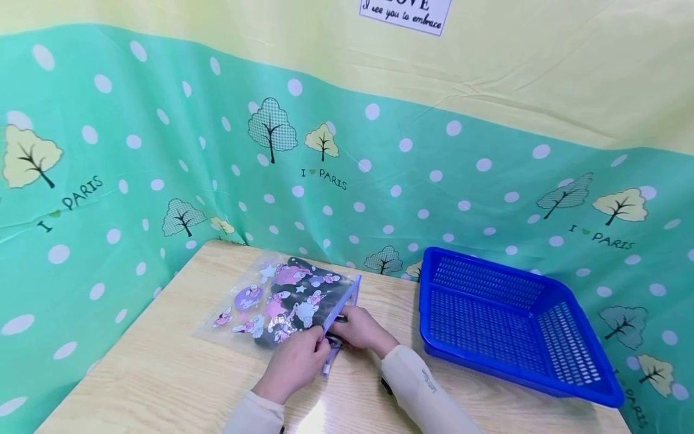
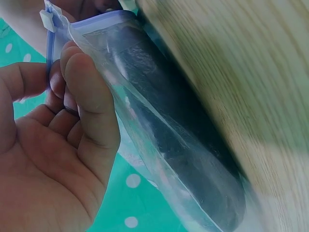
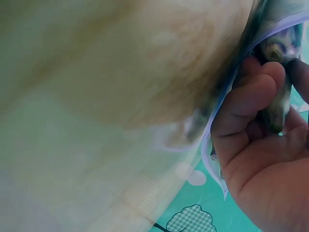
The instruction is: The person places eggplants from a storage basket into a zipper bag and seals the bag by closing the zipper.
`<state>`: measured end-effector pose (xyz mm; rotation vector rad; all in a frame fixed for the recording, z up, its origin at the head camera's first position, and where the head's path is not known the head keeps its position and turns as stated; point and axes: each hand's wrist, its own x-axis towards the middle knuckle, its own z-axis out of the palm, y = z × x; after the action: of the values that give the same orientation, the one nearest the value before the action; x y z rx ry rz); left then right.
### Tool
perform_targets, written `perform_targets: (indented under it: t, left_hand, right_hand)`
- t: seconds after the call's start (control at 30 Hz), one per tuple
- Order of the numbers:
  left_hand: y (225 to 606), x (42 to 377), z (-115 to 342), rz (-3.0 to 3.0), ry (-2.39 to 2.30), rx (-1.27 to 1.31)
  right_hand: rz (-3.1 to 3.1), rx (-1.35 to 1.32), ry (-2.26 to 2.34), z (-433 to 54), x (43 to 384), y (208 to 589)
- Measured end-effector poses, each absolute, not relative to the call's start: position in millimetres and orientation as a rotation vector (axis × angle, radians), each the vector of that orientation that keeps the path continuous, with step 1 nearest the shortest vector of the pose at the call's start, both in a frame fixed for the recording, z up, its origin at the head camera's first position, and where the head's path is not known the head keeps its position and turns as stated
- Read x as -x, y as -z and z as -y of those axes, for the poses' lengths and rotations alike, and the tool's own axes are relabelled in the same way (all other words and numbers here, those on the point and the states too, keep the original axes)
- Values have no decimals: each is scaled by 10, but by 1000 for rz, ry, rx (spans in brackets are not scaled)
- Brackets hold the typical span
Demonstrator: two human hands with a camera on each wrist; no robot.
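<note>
A clear zip bag with pink and blue cartoon prints and a purple zip edge lies on the table. Inside it is a long dark bundle with a rounded end. My left hand pinches the bag's rim near the white zip slider. At the bag's mouth, my right hand has its fingers curled round a dark, glossy piece with a tapered end. I cannot tell what kind of thing that piece is. The purple rim passes close by the right fingers.
A blue plastic basket with mesh sides stands right of my hands on the wooden table. Behind the table hangs a green and yellow cloth with dots and trees.
</note>
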<state>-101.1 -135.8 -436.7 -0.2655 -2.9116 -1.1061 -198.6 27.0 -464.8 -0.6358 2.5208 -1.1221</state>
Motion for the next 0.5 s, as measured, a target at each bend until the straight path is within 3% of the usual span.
perform_targets:
  t: [0.27,0.5]
  left_hand:
    - [4389,1016,1361,2878,1057,292]
    - [4377,1032,1367,2896,1107,272]
  right_hand:
    - [-2659,819,968,-112,2057,4693]
    - [-2595,764,1023,-201,2070,4627]
